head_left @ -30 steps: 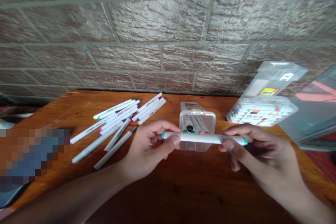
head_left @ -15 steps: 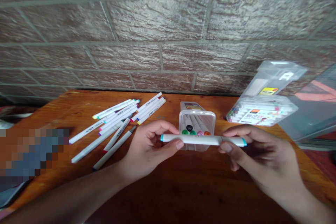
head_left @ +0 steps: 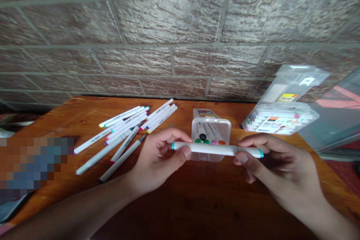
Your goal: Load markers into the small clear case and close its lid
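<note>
A white marker with teal ends [head_left: 213,149] is held level between both hands, just in front of a clear plastic marker box [head_left: 210,124]. My left hand [head_left: 157,159] pinches its left end with thumb and fingers. My right hand [head_left: 277,167] pinches its right end, near the cap. The open box holds a few markers, their coloured caps facing me.
Several loose white markers [head_left: 126,129] lie scattered on the wooden table [head_left: 197,198] to the left. A clear case full of markers [head_left: 281,120] with its lid raised sits at the right. A brick wall [head_left: 180,30] stands right behind the table.
The marker and both hands have barely shifted; my left thumb slid slightly along the marker's left end.
</note>
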Available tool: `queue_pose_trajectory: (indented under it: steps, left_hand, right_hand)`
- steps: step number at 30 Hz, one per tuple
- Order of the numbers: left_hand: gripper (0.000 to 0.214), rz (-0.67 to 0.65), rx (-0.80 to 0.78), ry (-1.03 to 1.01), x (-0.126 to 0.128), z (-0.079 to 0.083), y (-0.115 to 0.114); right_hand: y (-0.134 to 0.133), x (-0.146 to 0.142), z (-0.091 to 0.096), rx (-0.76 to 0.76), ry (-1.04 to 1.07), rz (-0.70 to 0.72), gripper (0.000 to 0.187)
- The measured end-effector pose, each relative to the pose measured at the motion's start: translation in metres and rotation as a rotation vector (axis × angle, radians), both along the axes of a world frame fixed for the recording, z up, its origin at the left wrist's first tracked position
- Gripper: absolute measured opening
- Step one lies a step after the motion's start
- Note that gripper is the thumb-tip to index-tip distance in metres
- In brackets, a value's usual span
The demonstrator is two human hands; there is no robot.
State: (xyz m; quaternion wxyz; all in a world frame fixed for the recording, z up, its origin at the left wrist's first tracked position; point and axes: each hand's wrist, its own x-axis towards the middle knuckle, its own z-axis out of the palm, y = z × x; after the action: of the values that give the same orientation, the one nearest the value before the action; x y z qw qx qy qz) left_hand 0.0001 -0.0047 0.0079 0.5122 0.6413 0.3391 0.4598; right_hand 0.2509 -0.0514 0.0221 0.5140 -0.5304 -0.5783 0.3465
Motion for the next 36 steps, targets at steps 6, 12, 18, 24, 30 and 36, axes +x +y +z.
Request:
queue_pose_trajectory:
  steps: [6,12,18,24,30,36]
  left_hand:
    - [0.011,-0.004,0.015,0.015,-0.0010,-0.0003,-0.0004]
    - [0.008,0.042,0.063,0.020,0.0029,0.0028,0.0003]
    - [0.009,0.063,0.071,0.029,0.0043,0.0047,-0.0004]
    - [0.007,0.053,0.077,0.035,0.0030,0.0032,-0.0015]
    - [0.007,0.031,0.062,0.030,0.0032,0.0011,-0.0007]
    - [0.008,0.026,0.062,0.023,0.0030,-0.0003,0.0000]
  right_hand:
    - [0.0003,0.0001,-0.0005,0.009,0.014,0.013,0.024]
    - [0.0000,-0.0009,0.0002,0.015,0.005,0.003,0.026]
    - [-0.0010,-0.0020,0.0007,0.002,-0.002,-0.010,0.024]
    - [-0.0012,-0.0025,0.0012,-0.002,0.000,0.001,0.021]
    - [-0.0012,-0.0015,-0.0005,0.013,-0.015,0.001,0.021]
    - [-0.0015,-0.0002,-0.0016,0.031,-0.038,0.017,0.015]
